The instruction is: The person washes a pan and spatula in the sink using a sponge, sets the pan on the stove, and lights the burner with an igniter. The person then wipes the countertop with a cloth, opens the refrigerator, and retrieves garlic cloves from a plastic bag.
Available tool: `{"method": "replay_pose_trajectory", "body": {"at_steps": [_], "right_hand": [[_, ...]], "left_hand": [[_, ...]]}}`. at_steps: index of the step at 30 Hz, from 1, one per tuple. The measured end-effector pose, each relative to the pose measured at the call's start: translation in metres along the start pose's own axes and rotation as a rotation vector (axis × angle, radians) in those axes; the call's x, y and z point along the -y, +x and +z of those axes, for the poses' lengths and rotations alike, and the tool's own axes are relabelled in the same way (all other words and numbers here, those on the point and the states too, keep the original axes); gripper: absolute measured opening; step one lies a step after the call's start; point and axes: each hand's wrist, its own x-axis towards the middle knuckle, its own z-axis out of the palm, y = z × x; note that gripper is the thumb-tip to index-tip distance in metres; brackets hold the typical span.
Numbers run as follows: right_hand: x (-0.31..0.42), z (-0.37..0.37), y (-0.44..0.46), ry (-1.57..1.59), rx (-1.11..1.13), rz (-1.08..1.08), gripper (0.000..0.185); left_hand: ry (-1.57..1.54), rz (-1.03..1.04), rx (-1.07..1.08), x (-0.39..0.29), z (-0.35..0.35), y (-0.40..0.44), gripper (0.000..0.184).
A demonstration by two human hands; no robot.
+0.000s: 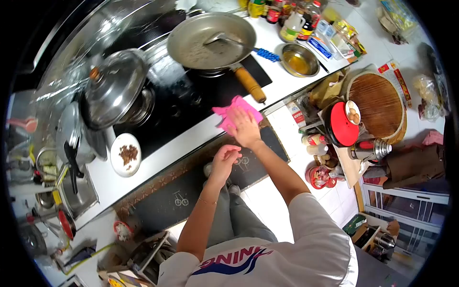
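My right hand (245, 128) presses a bunched pink cloth (252, 111) at the counter's front edge, its fingers laid over the cloth. Closer to my body, my left hand (224, 165) hangs in front of the counter with loosely curled fingers and nothing visible in them. Just beyond the cloth, the wooden handle of a frying pan (196, 40) sticks out over the edge. A spatula (224, 38) with a blue-wrapped handle rests in that pan, which sits on the black cooktop (184, 103).
A lidded pot (114, 88) stands on the cooktop's left, near a white plate of brown pieces (126, 154) and the sink (82, 193). On the right are a metal bowl of oil (300, 60), sauce bottles (292, 26), a round chopping board (375, 105) and a red lid (343, 123).
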Motion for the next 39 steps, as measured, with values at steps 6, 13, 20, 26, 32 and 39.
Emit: {"method": "replay_pose_trajectory", "body": {"at_steps": [6, 13, 20, 26, 32, 39], "right_hand": [[-0.134, -0.03, 0.02, -0.132, 0.009, 0.194, 0.054], [-0.234, -0.058, 0.035, -0.097, -0.022, 0.145, 0.053], [-0.282, -0.068, 0.03, 0.075, 0.031, -0.044, 0.05], [-0.311, -0.088, 0.028, 0.162, 0.056, -0.166, 0.041], [-0.384, -0.102, 0.03, 0.117, 0.116, -0.286, 0.048], [-0.46, -0.135, 0.066, 0.028, 0.036, -0.189, 0.053]], "left_hand": [[-0.022, 0.042, 0.08, -0.009, 0.061, 0.064, 0.015], [-0.129, 0.016, 0.085, -0.01, 0.148, 0.17, 0.022], [-0.208, 0.028, -0.156, -0.02, 0.223, 0.29, 0.027], [-0.193, -0.082, -0.249, -0.022, 0.238, 0.331, 0.016], [-0.296, -0.047, -0.312, -0.037, 0.237, 0.322, 0.008], [-0.265, 0.059, -0.476, -0.016, 0.224, 0.302, 0.016]]}}
